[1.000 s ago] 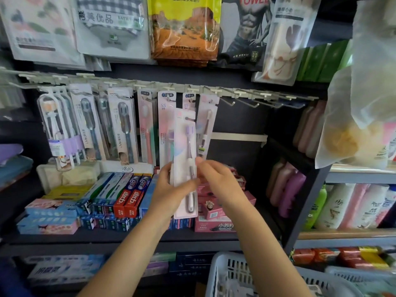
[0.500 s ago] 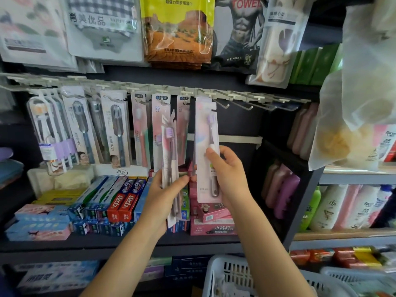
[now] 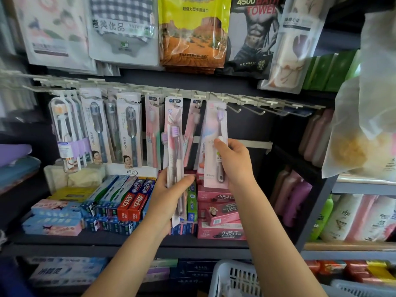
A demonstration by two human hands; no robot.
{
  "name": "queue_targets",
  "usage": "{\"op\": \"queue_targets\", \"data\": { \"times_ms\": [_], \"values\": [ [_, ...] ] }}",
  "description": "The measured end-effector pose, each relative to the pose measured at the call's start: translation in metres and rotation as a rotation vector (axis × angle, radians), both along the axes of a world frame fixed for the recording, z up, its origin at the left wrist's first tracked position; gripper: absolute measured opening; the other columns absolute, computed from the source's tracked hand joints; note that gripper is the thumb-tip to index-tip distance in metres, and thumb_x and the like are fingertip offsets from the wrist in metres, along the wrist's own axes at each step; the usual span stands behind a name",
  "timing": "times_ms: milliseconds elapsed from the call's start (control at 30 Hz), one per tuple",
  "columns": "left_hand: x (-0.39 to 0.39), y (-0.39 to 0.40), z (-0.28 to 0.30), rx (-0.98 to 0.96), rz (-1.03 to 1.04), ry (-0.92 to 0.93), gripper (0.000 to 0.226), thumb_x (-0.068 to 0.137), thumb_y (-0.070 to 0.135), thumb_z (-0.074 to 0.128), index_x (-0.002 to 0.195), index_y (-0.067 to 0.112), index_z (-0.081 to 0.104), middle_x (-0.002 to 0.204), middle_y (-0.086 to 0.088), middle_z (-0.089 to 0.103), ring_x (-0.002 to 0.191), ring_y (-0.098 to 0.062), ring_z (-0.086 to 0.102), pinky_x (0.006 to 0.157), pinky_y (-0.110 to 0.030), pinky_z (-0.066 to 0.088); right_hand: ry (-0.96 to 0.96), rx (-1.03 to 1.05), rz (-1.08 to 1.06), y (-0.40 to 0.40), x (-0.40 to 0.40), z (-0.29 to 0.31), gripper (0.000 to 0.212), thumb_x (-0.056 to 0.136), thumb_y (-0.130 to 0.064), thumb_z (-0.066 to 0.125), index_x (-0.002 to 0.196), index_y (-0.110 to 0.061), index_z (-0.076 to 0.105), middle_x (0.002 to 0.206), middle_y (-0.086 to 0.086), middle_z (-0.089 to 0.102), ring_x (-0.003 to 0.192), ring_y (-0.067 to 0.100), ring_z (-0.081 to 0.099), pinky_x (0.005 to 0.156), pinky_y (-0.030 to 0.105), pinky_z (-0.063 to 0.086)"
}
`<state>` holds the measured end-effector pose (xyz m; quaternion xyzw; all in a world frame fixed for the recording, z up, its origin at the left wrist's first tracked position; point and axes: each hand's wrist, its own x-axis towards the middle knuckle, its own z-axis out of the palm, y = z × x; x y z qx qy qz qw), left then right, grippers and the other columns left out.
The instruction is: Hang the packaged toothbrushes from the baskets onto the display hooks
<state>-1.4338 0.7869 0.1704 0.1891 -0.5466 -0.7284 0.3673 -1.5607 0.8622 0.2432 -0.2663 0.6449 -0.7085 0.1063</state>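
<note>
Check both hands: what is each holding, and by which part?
Right hand pinches a pink toothbrush pack at its lower half, top up at a hook. Left hand grips more toothbrush packs by their lower part.

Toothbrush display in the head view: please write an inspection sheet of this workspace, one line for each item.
Surface: dark shelf under the hook rail.
Job's things: pink toothbrush pack raised to a hook; more packs held lower; white basket below.
Clutter: toothpaste boxes on the shelf.
Grippers: right hand grips the pink pack; left hand grips the other packs.
Cables: nothing seen.
Surroundings: hanging towel bags above, bottles to the right.
</note>
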Motion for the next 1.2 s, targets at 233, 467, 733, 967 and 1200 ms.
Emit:
{"op": "queue_targets", "data": {
  "times_ms": [233,467,733,967,1200],
  "values": [
    [0.003,0.003,0.001,-0.014,0.014,-0.014,0.024,0.090,0.010,0.071,0.111,0.011,0.059,0.057,0.010,0.062,0.047,-0.006,0.059,0.045,-0.019,0.046,-0.105,0.039,-0.060,-0.014,-0.013,-0.009,0.033,0.096,-0.035,0.064,0.104,-0.003,0.069,0.107,0.019,0.072,0.104,0.039,0.068,0.093,0.053,0.056],
    [0.001,0.004,-0.003,-0.077,0.048,-0.125,0.038,0.084,0.033,0.078,0.117,0.027,0.061,0.079,0.009,0.066,0.067,-0.009,0.063,0.058,-0.031,0.049,-0.217,0.326,-0.033,-0.010,-0.017,-0.048,0.059,0.095,-0.063,0.053,0.114,-0.007,0.059,0.105,0.005,0.064,0.098,0.025,0.062,0.091,0.039,0.047],
    [-0.008,0.017,-0.003,-0.234,0.091,-0.173,0.034,0.098,0.043,0.058,0.132,0.037,0.053,0.117,0.008,0.067,0.104,-0.012,0.066,0.089,-0.041,0.056,-0.147,0.169,0.213,0.016,0.007,-0.061,0.037,0.100,-0.044,0.055,0.120,-0.015,0.068,0.106,0.010,0.075,0.100,0.027,0.072,0.093,0.050,0.058],
    [-0.010,0.023,-0.001,-0.307,0.031,-0.178,0.052,0.089,0.032,0.075,0.136,0.034,0.055,0.121,0.010,0.069,0.108,-0.009,0.067,0.089,-0.028,0.055,-0.021,0.101,0.297,0.033,0.017,-0.052,0.025,0.102,-0.023,0.058,0.111,-0.006,0.073,0.109,0.019,0.074,0.107,0.040,0.069,0.098,0.057,0.054],
    [-0.008,0.022,-0.004,-0.107,-0.102,-0.107,0.043,0.082,0.011,0.079,0.121,0.025,0.067,0.107,0.001,0.077,0.101,-0.021,0.074,0.097,-0.050,0.055,-0.100,-0.043,0.233,0.044,0.016,-0.049,0.027,0.104,-0.025,0.055,0.110,-0.006,0.072,0.105,0.013,0.077,0.098,0.031,0.074,0.088,0.046,0.061]
  ]
}}
